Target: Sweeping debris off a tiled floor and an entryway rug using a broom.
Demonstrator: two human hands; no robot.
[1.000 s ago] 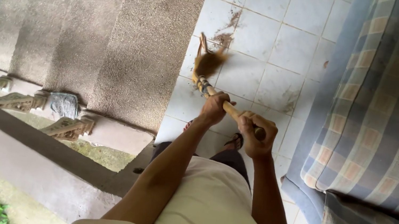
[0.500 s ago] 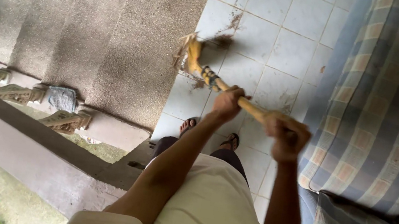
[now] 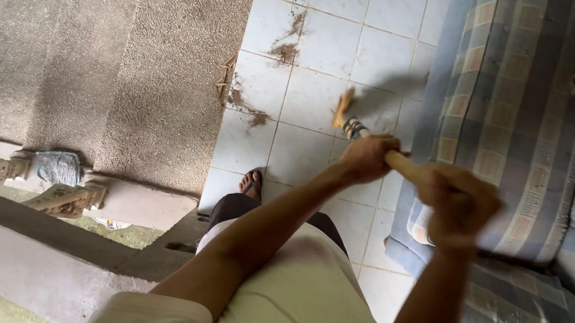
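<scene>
Over white tiles (image 3: 304, 156), hands (image 3: 409, 178) gripping broom (image 3: 355, 128)

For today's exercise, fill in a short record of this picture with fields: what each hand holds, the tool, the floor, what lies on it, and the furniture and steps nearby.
Left hand: left hand closed on the broom handle, lower down near the bristles
Right hand: right hand closed on the upper end of the handle, blurred
Tool: short broom with wooden handle and brown bristles
Floor: white tiled floor
On the floor: brown dirt patches near the step edge
Furniture: blue checked sofa on the right
Steps: pebbled steps on the left
</scene>
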